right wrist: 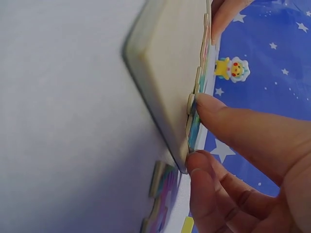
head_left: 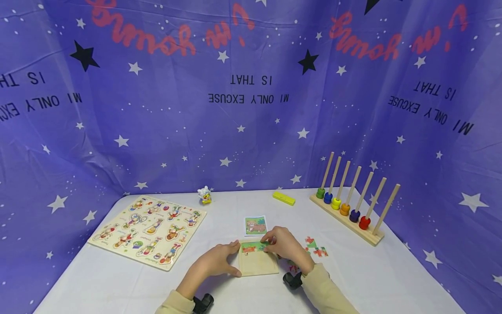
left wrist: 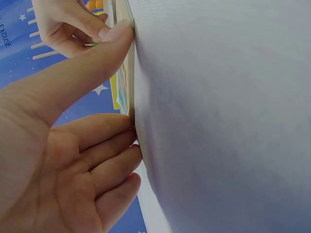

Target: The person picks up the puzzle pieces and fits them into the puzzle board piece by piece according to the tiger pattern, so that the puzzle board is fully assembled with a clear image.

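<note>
A shallow wooden puzzle board [head_left: 259, 265] lies in front of me, with jigsaw pieces [head_left: 248, 247] laid along its far edge. My left hand [head_left: 218, 260] rests against the board's left side, thumb near the close corner and fingertips near the far one. At the far right corner my right hand [head_left: 288, 246] pinches a green-blue puzzle piece [right wrist: 194, 127] between thumb and fingers, low against the board. Just beyond the board is a picture card [head_left: 256, 226] with a brown animal. Loose puzzle pieces [head_left: 316, 247] lie to the right, some partly hidden by my right hand.
On the left lies a large wooden picture board [head_left: 150, 231]. A small white-and-yellow figurine [head_left: 205, 195] and a yellow block [head_left: 284, 198] stand at the back. A peg rack [head_left: 349, 218] with coloured beads is at the right. Purple cloth [head_left: 251, 144] hangs behind the table.
</note>
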Demonstrator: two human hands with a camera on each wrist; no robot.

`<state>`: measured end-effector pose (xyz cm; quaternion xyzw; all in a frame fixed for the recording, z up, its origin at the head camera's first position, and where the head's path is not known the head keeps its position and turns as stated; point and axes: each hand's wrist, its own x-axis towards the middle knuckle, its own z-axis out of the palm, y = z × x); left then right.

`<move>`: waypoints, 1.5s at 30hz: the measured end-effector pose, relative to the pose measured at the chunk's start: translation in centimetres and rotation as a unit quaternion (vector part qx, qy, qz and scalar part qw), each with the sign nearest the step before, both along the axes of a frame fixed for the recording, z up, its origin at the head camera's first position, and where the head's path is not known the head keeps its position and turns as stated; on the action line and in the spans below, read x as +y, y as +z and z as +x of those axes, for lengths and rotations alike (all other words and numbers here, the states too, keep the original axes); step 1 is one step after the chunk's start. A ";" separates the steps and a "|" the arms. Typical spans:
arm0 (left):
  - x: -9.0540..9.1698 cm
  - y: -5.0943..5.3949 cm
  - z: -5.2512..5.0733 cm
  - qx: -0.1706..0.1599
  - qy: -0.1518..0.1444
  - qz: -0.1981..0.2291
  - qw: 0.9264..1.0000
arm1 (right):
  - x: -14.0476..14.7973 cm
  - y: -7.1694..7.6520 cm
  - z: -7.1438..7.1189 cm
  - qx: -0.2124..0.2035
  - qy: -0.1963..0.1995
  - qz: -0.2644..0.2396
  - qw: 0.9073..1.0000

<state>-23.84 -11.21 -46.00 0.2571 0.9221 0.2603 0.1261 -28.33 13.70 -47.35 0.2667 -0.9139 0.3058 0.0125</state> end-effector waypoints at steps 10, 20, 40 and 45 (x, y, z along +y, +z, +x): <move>0.0 0.1 0.0 -0.005 0.002 0.002 1.000 | -0.3 0.0 0.2 0.007 -0.003 -0.007 1.000; 0.0 -0.1 0.0 -0.007 0.006 0.003 1.000 | -0.1 -0.1 -0.1 -0.001 0.007 -0.004 1.000; 0.0 -0.2 0.0 0.000 0.002 -0.003 1.000 | -0.2 -0.1 0.0 0.002 0.004 -0.005 1.000; 0.0 -0.1 0.1 0.004 0.003 -0.004 1.000 | 0.8 0.6 -0.3 -0.022 0.055 -0.002 0.998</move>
